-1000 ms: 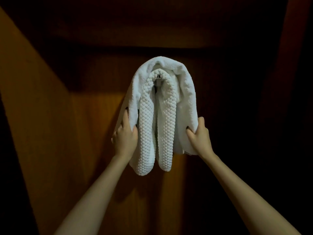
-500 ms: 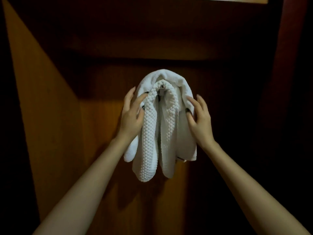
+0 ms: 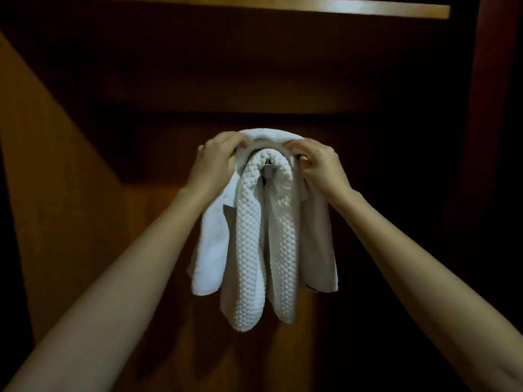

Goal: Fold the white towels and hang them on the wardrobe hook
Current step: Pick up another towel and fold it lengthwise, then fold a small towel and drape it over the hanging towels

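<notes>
A thick waffle-textured white towel (image 3: 250, 250) hangs folded over a small metal hook (image 3: 268, 168) on the wardrobe's back panel, its two ends dangling. Behind and over it drapes a smoother white towel (image 3: 210, 250), spreading out on both sides. My left hand (image 3: 216, 162) grips the smooth towel's top fold at the left of the hook, fingers curled into the cloth. At the right of the hook my right hand (image 3: 319, 168) grips the same fold. The hook shows only as a small piece between the textured towel's two strands.
The wardrobe is dark brown wood, with a lit side panel (image 3: 51, 193) at the left and a shelf edge (image 3: 339, 7) across the top. A darker upright panel (image 3: 498, 137) stands at the right. Shadow hides the space below the towels.
Both hands have moved up from the towel's lower sides to its top fold at the hook and closed on it. The view has tilted upward, showing the shelf edge.
</notes>
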A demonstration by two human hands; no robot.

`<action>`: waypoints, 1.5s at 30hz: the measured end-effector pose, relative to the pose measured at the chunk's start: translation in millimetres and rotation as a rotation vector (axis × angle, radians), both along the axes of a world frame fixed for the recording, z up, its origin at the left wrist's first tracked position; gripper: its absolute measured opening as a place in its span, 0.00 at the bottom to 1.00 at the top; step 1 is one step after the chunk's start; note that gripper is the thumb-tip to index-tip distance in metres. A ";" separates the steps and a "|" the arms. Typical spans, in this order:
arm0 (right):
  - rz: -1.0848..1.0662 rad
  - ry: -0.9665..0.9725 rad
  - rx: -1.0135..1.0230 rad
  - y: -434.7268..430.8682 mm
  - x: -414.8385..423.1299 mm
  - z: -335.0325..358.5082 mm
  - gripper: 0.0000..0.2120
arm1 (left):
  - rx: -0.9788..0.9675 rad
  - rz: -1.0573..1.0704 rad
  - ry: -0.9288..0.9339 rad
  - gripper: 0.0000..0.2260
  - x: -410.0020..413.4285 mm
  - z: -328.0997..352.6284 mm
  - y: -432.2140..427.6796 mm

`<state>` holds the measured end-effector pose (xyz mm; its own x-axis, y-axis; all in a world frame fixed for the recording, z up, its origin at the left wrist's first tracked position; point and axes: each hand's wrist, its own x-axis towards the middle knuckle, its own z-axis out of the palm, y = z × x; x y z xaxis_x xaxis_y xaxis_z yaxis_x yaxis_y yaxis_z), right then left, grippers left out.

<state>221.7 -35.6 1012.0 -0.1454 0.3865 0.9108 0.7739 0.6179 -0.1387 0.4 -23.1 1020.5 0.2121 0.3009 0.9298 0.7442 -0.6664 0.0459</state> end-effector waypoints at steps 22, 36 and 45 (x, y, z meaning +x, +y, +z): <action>0.002 -0.100 -0.104 9.6 10.6 -20.5 0.29 | -0.212 0.009 0.086 0.24 -20.7 -41.3 15.4; -0.077 0.235 -0.281 -2.8 18.0 -165.2 0.35 | -0.315 0.095 -0.212 0.17 -6.4 -195.2 9.4; -0.073 0.306 -0.288 -15.5 7.5 -207.2 0.21 | -0.488 0.155 -0.204 0.08 5.6 -221.0 -8.2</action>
<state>229.2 -51.0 804.8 0.1520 0.6305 0.7611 0.7108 0.4653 -0.5274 6.0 -31.3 799.4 -0.0387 0.7205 0.6924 0.7760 -0.4149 0.4751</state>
